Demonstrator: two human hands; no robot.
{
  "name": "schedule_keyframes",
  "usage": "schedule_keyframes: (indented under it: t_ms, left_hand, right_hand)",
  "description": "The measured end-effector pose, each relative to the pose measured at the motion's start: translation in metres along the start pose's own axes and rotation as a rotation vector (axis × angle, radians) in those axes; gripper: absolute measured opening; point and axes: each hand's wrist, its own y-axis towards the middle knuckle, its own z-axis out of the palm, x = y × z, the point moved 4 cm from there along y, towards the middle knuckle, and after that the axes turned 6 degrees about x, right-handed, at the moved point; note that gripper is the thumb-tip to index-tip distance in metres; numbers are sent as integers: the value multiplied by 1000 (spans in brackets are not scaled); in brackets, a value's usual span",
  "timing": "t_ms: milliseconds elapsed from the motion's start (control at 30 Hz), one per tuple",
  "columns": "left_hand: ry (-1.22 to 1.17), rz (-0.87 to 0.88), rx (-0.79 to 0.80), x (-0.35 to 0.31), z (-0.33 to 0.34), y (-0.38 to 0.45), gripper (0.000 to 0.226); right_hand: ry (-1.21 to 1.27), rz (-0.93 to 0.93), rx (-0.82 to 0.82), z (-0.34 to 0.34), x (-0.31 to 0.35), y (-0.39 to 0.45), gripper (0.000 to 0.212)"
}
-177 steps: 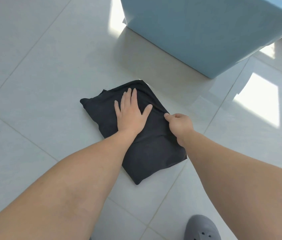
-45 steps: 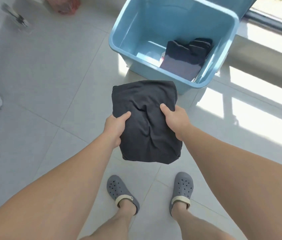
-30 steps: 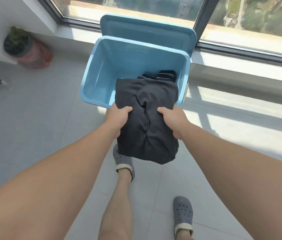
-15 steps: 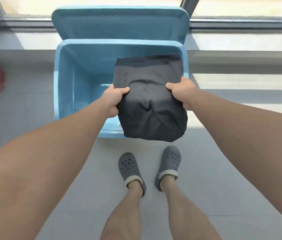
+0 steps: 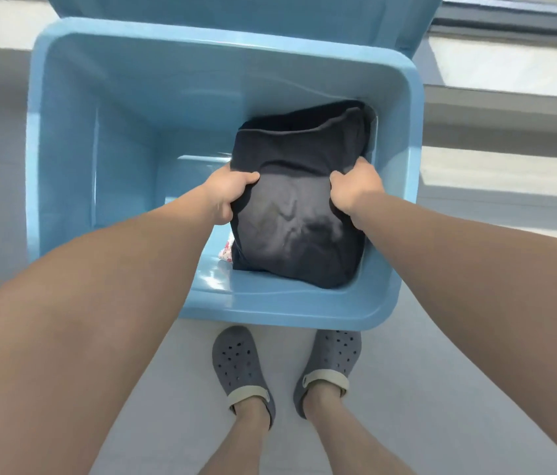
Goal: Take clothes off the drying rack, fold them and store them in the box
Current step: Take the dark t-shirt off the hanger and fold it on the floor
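Note:
A folded black garment [image 5: 299, 214] is inside the right half of the light blue plastic box [image 5: 64, 132], low over the box's floor. My left hand [image 5: 227, 192] grips its left edge and my right hand [image 5: 356, 188] grips its right edge, thumbs on top. Behind it, part of another dark folded garment [image 5: 308, 118] shows against the far right wall. A small floral piece [image 5: 226, 252] peeks out at the black garment's lower left corner.
The box's blue lid [image 5: 236, 12] stands up behind it against the window sill [image 5: 510, 108]. My two feet in grey clogs [image 5: 243, 368] stand on pale floor tiles just in front of the box's near rim.
I lifted the folded black garment off the floor, stepped up to the box, and have now lowered it from above the rim down into the box's right half.

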Motion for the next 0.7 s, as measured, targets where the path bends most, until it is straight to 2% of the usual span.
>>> schedule_keyframes:
  t_ms: [167, 233, 300, 367, 400, 467, 533, 600, 667, 700]
  left_hand:
    - [6, 37, -88, 22, -2, 24, 54]
    - [67, -3, -116, 29, -1, 17, 77]
    - [220, -27, -204, 37, -3, 2, 88]
    - [336, 72, -362, 38, -5, -16, 68]
    - [352, 153, -397, 36, -2, -25, 49]
    - [304, 223, -300, 35, 9, -35, 18]
    - [224, 131, -60, 40, 32, -35, 13]
    - [271, -17, 112, 52, 49, -32, 18]
    - [372, -102, 123, 68, 50, -20, 10]
    - [425, -119, 93, 74, 48, -15, 5]
  right_hand:
    - [-116, 56, -50, 11, 0, 13, 43]
    - [-70, 64, -61, 12, 7, 2, 53]
    - [-76, -64, -150, 7, 17, -19, 62]
    - [-60, -270, -252, 4, 25, -42, 50]
    - [24, -316, -222, 9, 24, -51, 36]
    - [186, -205, 30, 34, 11, -57, 15]
    - [207, -40, 231, 54, -10, -49, 19]
    - [224, 49, 203, 62, -30, -30, 21]
    - [273, 153, 165, 62, -48, -17, 15]
    - [317, 222, 173, 66, -56, -12, 21]
